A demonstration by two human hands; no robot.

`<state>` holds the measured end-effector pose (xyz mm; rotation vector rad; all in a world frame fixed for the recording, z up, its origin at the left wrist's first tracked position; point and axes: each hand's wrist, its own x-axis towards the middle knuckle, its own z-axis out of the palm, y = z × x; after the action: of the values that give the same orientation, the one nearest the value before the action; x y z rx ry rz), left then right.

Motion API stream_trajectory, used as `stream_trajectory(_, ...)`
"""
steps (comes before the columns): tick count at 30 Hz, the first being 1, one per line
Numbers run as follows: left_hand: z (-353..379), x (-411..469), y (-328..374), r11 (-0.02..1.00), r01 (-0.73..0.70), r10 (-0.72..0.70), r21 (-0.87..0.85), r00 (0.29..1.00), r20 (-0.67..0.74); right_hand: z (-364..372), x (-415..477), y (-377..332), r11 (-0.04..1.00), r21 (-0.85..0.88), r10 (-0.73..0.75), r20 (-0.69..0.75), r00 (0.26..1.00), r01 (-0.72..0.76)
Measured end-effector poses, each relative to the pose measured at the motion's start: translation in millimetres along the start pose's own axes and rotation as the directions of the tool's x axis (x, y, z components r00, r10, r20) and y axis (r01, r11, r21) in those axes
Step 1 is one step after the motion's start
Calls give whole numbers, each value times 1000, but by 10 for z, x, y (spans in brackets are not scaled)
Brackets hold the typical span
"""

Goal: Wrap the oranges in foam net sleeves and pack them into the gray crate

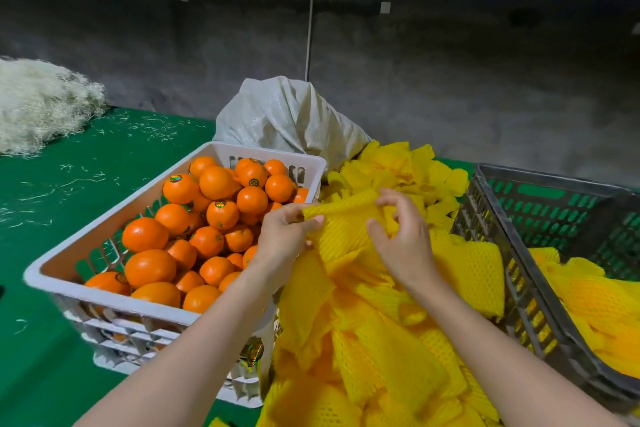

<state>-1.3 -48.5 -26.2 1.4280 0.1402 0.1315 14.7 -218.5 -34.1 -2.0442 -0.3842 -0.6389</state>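
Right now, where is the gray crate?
In the head view, the gray crate stands at the right edge, beside the yellow sleeve pile; the white crate is on the pile's other side.

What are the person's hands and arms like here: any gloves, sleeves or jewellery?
No gloves: the left hand and the right hand are both bare. The left forearm and the right forearm are bare too, right down to the bottom edge of the picture, so no sleeve shows. No watch, bracelet, ring or marking is visible on the wrists or on the fingers that show.

Both hands — left hand [285, 236], right hand [403, 239] — pinch foam net sleeve [343, 218] above sleeve pile [381, 340].
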Motion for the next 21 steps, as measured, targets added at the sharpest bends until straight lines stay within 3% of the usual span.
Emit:
stream_trajectory(1, -17, -13, -3, 1000, -15, 15, 9, 1000, 27, -16, 50, -14, 989, 67, 134, -14, 991, -133)
stream_trajectory(3, -49, -37, -12, 998, -50, 48, 26, 997, 62, -33, 136, -51, 876, 285, 377, 97, 921, -388)
stream_trajectory(5, -81, -64, -21, 997, -75, 74, 9, 995, 63, -9, 146, -58, 806, 355, 441, 172, 881, -473)
stream_trajectory(9, -148, -116, -16, 991, -135, 135, -17, 991, -1, 110, 60, -62, 933, 198, 302, 18, 953, -300)
stream_trajectory(12, -152, -176, -33, 966, -235, 242, 104, 969, -59, 165, 55, -58, 985, 32, 171, -83, 982, -169)
stream_trajectory(14, -145, -201, -41, 947, -278, 288, 162, 957, -44, 206, 89, -64, 970, 113, 221, -21, 975, -217)
stream_trajectory(17, -214, -162, 8, 961, -255, 244, 109, 964, 106, 311, 157, -113, 891, 276, 352, 81, 933, -360)
stream_trajectory(19, -343, -64, 73, 973, -229, 219, 44, 963, 160, 431, 167, -192, 889, 323, 339, 13, 941, -325)
stream_trajectory(21, -523, 85, 136, 986, -145, 153, -87, 985, 86, 616, 159, -308, 904, 350, 280, -57, 958, -244)
